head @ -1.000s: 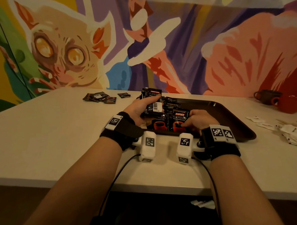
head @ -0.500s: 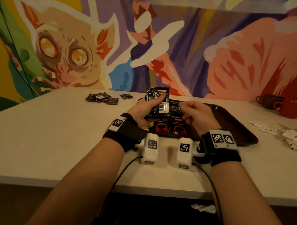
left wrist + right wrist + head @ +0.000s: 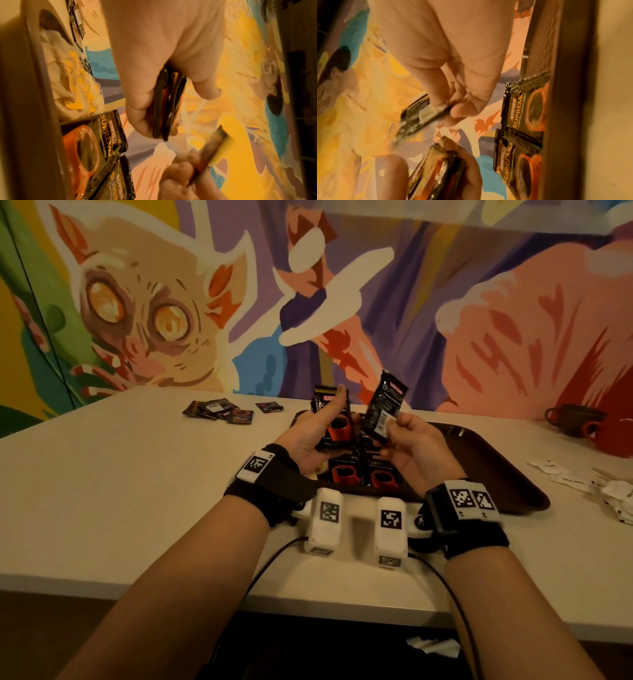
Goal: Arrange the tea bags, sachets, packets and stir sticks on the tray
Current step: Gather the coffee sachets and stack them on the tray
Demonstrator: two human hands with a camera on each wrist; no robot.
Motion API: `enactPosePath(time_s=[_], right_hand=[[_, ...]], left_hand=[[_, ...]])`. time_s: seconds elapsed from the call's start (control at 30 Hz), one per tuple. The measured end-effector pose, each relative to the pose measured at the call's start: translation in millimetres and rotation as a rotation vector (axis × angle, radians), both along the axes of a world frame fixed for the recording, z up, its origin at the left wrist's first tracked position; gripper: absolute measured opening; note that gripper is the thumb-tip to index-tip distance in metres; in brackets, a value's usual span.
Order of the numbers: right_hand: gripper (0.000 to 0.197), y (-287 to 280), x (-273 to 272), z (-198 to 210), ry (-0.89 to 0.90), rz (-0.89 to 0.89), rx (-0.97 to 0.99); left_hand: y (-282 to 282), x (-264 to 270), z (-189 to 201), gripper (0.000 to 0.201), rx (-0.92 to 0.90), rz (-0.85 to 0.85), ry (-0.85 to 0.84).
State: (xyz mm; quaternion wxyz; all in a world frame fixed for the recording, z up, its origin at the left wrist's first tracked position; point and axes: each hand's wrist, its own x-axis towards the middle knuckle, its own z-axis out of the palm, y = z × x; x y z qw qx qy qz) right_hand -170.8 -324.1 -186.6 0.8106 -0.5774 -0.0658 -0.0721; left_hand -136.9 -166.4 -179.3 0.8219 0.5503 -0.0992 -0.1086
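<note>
right hand (image 3: 407, 440) lifted single sachet (image 3: 385, 409) off tray (image 3: 496, 460), left hand (image 3: 315, 429) gripping stack (image 3: 334, 422)

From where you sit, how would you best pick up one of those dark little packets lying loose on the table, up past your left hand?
Pinch a dark packet by an outer edge, from above. They lie flat on the table, some overlapping, so a free edge is the easiest part to lift, probably.

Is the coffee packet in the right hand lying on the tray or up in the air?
In the air: the right hand pinches the packet above the tray.

Bright painted mural wall (image 3: 342, 302) behind pale table (image 3: 102, 508); warm dim light
</note>
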Motion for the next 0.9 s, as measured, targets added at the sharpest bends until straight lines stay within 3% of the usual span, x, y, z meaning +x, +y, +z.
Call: enactPosePath(time_s=[0.13, 0.37, 0.53, 0.77, 0.9], right_hand=[[0.025, 0.4, -0.8, 0.6, 0.114, 0.182, 0.219], [0.022, 9.4, -6.9, 1.7, 0.188, 0.446, 0.218], [0.037, 7.0, -7.5, 2.1, 0.197, 0.296, 0.134], [0.059, -10.2, -3.7, 5.0, 0.056, 0.092, -0.07], [0.023, -11.3, -5.4, 4.4, -0.024, 0.032, -0.134]], left_hand=[[-0.8, -1.9, -2.1, 0.003, -0.016, -0.055, -0.048], [-10.0, -8.3, -0.2, 0.014, -0.008, -0.09, -0.148], [-10.1, -11.8, 1.7, 0.017, -0.054, -0.071, -0.184], [-10.2, -7.9, 1.9, 0.021, -0.03, -0.008, -0.188], [-10.3, -7.4, 0.6, 0.015, -0.004, 0.018, -0.17]])
